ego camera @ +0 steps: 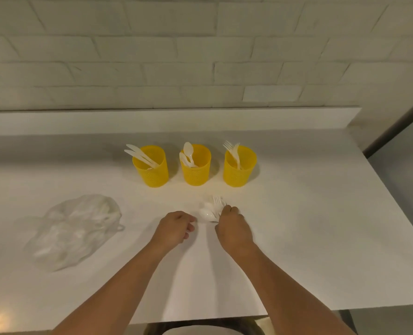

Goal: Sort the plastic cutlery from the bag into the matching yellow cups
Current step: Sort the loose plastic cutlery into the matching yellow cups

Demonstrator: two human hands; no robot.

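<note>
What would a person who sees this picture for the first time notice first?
Three yellow cups stand in a row on the white counter, holding knives, spoons and forks from left to right. In front of them the right hand grips a bunch of white cutlery, and a clear bag lies at the left.

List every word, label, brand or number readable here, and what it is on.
None: no text is readable anywhere in view.
The yellow cups show only a mesh pattern, no label.
The plastic bag is clear and blurred; no print shows.
The cutlery gripped by the right hand is plain white and blurred.
</note>
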